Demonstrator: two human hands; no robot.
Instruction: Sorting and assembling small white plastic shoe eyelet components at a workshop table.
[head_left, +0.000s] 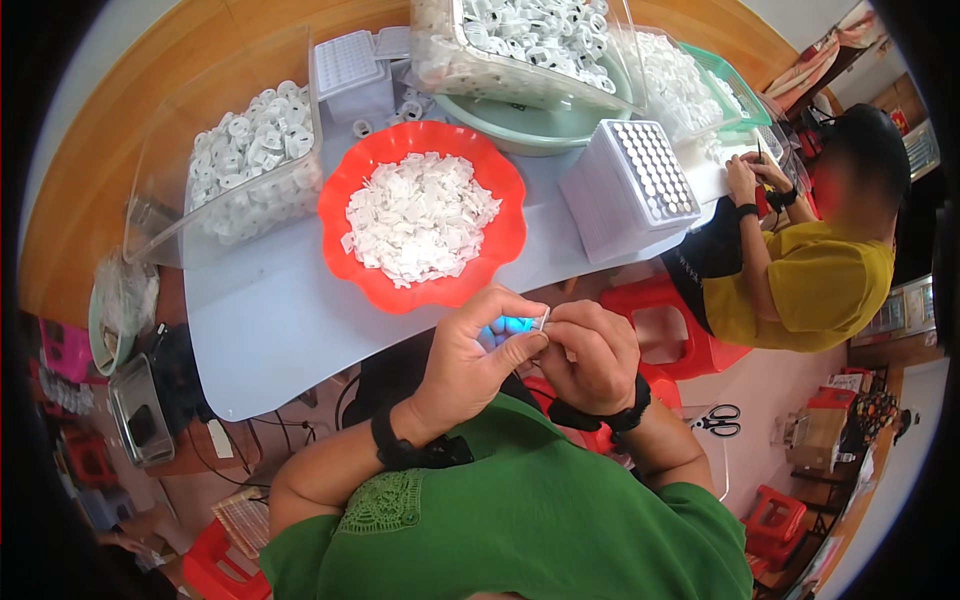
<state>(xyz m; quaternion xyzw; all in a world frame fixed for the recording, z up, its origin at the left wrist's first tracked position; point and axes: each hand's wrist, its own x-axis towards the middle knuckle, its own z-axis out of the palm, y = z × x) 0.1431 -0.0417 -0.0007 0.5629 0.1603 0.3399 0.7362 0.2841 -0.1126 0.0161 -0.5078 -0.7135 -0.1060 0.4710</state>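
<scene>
My two hands meet in front of my chest, just off the near edge of the pale table (260, 330). Between the fingertips is a small whitish piece (543, 318), too small to name. My left hand (470, 340) pinches it from one side, with a bright blue glow over its curled fingers. From the other side my right hand (597, 355) pinches it too, fingers bent inward. Beyond them on the table stands a red wavy-rimmed bowl (505, 170), heaped with small flat white plastic pieces (420, 220).
Clear bins of white ring-shaped parts (255, 145) stand at the back left and back centre. A pale green basin (520, 140) sits under one bin. A block of stacked white trays (610, 210) is at right. Farther right, a person in yellow (810, 280) works at the table.
</scene>
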